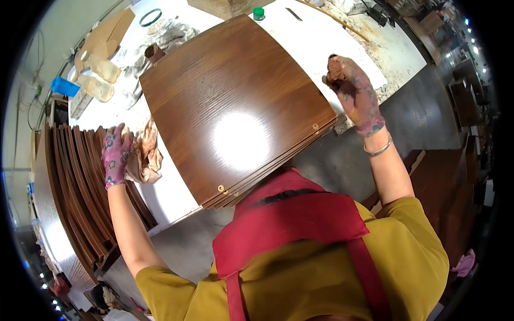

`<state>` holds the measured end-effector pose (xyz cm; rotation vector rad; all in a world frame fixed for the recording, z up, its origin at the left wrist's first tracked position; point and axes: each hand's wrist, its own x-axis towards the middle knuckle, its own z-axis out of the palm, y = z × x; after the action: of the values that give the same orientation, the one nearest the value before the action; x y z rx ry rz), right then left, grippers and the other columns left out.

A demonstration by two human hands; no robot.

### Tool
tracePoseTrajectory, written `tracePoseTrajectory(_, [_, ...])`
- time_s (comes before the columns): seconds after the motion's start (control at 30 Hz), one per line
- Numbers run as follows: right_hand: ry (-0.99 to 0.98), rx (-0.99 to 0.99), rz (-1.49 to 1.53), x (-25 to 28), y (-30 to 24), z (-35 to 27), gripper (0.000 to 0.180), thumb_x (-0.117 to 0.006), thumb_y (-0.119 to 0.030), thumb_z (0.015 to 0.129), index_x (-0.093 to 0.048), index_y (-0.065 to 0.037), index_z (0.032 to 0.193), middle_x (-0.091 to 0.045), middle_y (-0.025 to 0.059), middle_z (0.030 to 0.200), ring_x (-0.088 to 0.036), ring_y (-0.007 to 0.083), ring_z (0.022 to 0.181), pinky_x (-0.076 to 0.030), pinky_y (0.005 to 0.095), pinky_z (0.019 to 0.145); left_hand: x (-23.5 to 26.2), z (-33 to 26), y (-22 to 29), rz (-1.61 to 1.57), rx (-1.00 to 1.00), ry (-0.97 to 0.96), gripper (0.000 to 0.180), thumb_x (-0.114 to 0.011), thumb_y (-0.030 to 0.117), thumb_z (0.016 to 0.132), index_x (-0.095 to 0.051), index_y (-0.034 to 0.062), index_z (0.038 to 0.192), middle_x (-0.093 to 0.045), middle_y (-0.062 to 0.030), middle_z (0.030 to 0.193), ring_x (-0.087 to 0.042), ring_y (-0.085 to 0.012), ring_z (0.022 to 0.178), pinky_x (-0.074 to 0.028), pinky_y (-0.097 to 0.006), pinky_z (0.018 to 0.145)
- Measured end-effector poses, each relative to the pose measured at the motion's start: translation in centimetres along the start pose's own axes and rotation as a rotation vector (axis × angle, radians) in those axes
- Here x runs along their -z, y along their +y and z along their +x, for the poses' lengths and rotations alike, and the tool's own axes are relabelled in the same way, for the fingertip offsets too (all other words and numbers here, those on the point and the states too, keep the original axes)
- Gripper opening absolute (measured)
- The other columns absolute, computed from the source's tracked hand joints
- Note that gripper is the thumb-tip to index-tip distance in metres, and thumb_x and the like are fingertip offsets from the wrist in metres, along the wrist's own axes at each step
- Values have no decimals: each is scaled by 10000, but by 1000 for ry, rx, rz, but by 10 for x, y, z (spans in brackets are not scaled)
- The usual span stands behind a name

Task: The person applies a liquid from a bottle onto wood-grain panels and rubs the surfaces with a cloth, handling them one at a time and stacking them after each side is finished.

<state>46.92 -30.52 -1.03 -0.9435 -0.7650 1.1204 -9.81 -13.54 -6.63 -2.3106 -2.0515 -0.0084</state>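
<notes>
A stack of dark brown curved wooden panels (230, 85) lies in front of me on the white table, a bright glare on the glossy top one. To its right I hold up my right hand (360, 96), in a stained purple flowered glove, closed around a brown-stained wad, likely a rag (335, 68). Left of the stack is my left hand (116, 155) in a matching glove, its fingers stretched forward. Beside that hand lies a crumpled stained cloth (145, 155); whether they touch is hard to tell. More curved panels (80, 182) stand on edge at the left.
Clear plastic bottles (97, 88) and a blue container (65, 86) stand at the far left. Crumpled plastic sheeting (170, 36), a green-lidded jar (258, 13) and a cardboard box (227, 6) lie beyond the stack. Dark wooden panels (444, 182) are at the right.
</notes>
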Motion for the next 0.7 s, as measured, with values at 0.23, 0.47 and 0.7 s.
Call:
tracePoseTrajectory(0.23, [-352,-258,-214,-76,26,-84,130,-671,-28,915,-694,-46,1042,-667,78,1099,-619,167,1075,-514,316,917,64,63,200,-431,-820,434,407,-672,135,945,-586,73,1337,-600,-166,1351,-558,-344,1259,-444,-414,1052])
tracePoseTrajectory(0.47, [-132,263,-484,-46,48,-54,162,-650,-202,989,-645,-58,1061,-613,38,1006,-599,138,949,-509,308,867,-22,173,151,-448,-358,-20,592,-619,300,981,-463,-9,1460,-505,-230,1459,-468,-371,1348,-365,-407,1143])
tracePoseTrajectory(0.7, [-94,367,-607,-71,90,-52,233,-630,-266,966,-633,-58,1071,-636,98,1006,-627,250,947,-491,376,852,49,184,199,-889,-319,-632,570,-578,396,1009,-517,27,1439,-579,-141,1410,-531,-277,1261,-409,-393,1080])
